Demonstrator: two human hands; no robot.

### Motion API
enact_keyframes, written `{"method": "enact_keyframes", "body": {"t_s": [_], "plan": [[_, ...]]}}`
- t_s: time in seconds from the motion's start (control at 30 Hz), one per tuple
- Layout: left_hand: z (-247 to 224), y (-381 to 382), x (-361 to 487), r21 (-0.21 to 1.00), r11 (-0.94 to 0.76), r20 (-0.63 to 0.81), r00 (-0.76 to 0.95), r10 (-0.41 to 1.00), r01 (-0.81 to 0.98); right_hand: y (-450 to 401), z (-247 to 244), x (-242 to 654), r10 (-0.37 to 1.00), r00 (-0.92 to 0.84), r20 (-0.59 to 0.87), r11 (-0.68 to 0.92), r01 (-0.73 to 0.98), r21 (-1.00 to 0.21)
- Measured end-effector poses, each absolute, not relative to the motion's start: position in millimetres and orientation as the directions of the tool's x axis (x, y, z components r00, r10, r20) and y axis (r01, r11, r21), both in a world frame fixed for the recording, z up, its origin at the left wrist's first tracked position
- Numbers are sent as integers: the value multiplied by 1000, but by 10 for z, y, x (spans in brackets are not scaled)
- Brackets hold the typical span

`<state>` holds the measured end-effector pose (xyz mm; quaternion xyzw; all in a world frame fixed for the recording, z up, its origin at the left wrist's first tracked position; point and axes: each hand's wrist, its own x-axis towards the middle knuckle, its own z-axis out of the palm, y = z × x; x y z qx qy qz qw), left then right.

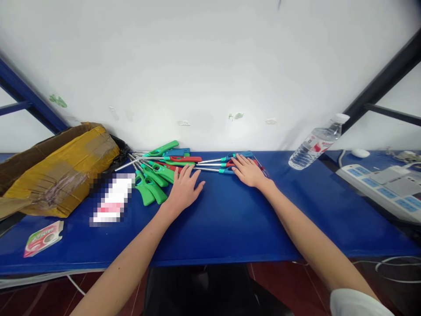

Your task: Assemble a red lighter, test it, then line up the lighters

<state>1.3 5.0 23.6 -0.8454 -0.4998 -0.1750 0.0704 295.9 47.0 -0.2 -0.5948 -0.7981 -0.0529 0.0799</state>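
From where I stand, I see a person leaning both bare arms over a blue table (223, 228) pushed up against a pale, scuffed wall (210, 66). The left hand (183, 184) is open, its fingers spread and slightly bent, at the right edge of a pile of long-necked lighters (167, 172). Its fingertips reach over a red handle there; I cannot tell whether they press on it. The pile is mostly green, with some red and blue, and its metal necks cross one another toward the left.

The right hand (249, 170) is open too, laid palm down with the fingers apart, over the handles of three lighters (226, 170). Those lie side by side, two blue with a red one between, their necks pointing left toward the pile.

Farther right, a clear water bottle (315, 142) with a white cap stands near the wall. Beyond it sits a white power strip (384, 188) with blue sockets. On the left, a battered cardboard box (62, 171) wrapped in yellow tape lies beside the pile, and a torn red and green card (44, 238) rests near the table's front edge.
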Motion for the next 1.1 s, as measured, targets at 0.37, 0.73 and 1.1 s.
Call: {"method": "enact_keyframes", "body": {"t_s": [0.37,0.73,1.1], "plan": [[254,200,-134,93,-398,362,341,868,913,518,-17,2954,923,-288,253,304,952,-23],[226,251,-181,124,-381,366,315,876,916,492,-9,2932,891,-277,360,309,951,-33],[232,275,-239,55,-303,328,270,905,951,334,103,2823,839,-389,379,451,888,-88]]}}
